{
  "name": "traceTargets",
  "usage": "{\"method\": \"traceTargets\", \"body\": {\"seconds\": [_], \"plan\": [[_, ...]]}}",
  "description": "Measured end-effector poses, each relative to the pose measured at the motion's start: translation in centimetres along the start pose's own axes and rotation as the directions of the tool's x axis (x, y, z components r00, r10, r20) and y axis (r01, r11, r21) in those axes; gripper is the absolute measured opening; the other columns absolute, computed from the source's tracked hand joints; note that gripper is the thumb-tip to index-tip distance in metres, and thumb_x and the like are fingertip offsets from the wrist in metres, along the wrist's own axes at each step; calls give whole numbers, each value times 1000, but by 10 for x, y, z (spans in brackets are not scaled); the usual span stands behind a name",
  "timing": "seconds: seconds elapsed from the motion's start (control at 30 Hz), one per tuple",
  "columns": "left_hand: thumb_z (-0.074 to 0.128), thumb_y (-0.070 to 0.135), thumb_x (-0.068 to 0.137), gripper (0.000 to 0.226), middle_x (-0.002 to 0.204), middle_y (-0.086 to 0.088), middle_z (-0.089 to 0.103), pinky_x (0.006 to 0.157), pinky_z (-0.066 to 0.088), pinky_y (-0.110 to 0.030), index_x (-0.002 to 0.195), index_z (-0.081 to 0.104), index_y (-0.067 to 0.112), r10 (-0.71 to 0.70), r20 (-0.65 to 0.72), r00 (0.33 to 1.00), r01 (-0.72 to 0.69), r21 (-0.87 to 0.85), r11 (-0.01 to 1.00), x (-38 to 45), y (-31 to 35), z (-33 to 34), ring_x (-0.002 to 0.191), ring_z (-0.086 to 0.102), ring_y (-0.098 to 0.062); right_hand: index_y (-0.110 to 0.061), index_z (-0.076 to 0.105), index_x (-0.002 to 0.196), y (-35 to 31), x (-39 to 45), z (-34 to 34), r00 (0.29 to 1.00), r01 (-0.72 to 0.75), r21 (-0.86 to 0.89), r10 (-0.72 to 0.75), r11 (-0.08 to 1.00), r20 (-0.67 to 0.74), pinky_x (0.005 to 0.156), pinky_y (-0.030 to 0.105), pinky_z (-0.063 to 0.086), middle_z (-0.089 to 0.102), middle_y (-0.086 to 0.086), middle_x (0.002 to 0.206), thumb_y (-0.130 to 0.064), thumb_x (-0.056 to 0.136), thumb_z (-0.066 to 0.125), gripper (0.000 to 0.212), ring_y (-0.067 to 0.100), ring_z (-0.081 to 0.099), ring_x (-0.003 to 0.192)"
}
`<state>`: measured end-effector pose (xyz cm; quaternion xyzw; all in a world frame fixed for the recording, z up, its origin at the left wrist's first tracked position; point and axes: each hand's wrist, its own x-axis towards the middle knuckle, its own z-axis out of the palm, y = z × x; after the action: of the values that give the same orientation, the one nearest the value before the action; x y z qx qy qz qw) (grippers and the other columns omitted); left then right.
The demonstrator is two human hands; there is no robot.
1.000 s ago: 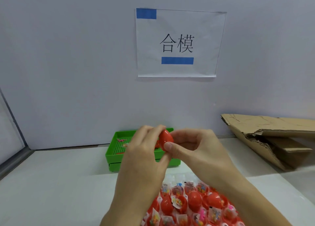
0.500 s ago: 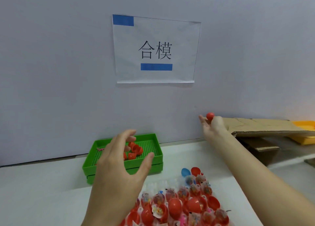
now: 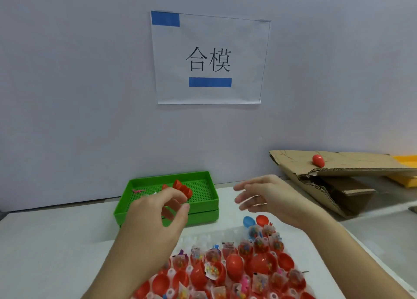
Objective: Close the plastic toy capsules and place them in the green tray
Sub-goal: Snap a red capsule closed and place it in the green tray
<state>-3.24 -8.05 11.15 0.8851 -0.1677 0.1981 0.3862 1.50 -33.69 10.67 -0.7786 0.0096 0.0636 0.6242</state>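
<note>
The green tray (image 3: 167, 181) stands against the wall and holds a few red capsule pieces (image 3: 181, 188) and a small pink toy (image 3: 138, 190). My left hand (image 3: 155, 215) hovers in front of the tray, fingers loosely curled, with nothing visible in it. My right hand (image 3: 267, 199) is blurred, fingers spread and empty, to the right of the tray. One closed red capsule (image 3: 318, 160) lies on the cardboard flap (image 3: 352, 161) at the right. Several open red capsule halves (image 3: 235, 263) with toy packets fill a clear holder (image 3: 198, 239) below my hands.
A blue capsule half (image 3: 249, 221) sits at the holder's far edge. The folded cardboard box (image 3: 334, 190) takes up the right side, with a yellow tray (image 3: 406, 159) behind it. A paper sign (image 3: 209, 59) hangs on the wall.
My right hand released the closed red capsule on the cardboard flap and drew back toward the middle, empty. My left hand stayed in front of the green tray, fingers more curled.
</note>
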Motion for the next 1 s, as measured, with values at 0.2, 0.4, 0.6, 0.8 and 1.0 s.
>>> {"method": "traceTargets", "body": {"seconds": [0.2, 0.4, 0.6, 0.8, 1.0], "plan": [[62, 37, 91, 13, 86, 34, 63, 68, 51, -18, 79, 66, 36, 5, 186, 983, -14, 48, 999, -2, -5, 3, 81, 61, 7, -20, 75, 101, -8, -35, -4, 983, 108, -317, -54, 942, 175, 72, 23, 55, 76, 6, 88, -15, 103, 49, 27, 14, 70, 76], [64, 33, 90, 19, 76, 27, 66, 66, 50, -15, 71, 67, 34, 20, 242, 970, -34, 53, 998, -2, -6, 6, 78, 62, 4, -20, 76, 98, -10, -36, -6, 986, 143, -358, -100, 923, 136, 71, 21, 55, 72, -1, 77, -19, 101, 53, 24, 10, 68, 71], [64, 32, 90, 19, 76, 27, 66, 65, 50, -16, 71, 67, 33, 11, 265, 964, -29, 64, 998, -2, -7, 12, 76, 62, 3, -20, 76, 98, -5, -30, -2, 984, 155, -356, -111, 922, 142, 70, 19, 55, 74, -1, 77, -21, 101, 54, 22, 8, 69, 71], [60, 32, 93, 17, 80, 24, 66, 66, 48, -15, 77, 66, 33, -3, 274, 962, -16, 67, 998, -3, -11, 16, 82, 61, 3, -25, 74, 98, -2, -28, -2, 975, 192, -395, -129, 898, 181, 68, 19, 52, 76, -2, 80, -21, 97, 61, 14, 8, 70, 72], [55, 36, 97, 12, 92, 23, 65, 73, 49, -13, 90, 65, 37, -70, 341, 938, 27, 129, 991, -5, -22, 19, 86, 58, 11, -34, 73, 93, 4, -20, 4, 974, 219, -542, -149, 811, 171, 54, 15, 49, 74, -12, 78, -23, 95, 61, 16, 0, 69, 69]]}}
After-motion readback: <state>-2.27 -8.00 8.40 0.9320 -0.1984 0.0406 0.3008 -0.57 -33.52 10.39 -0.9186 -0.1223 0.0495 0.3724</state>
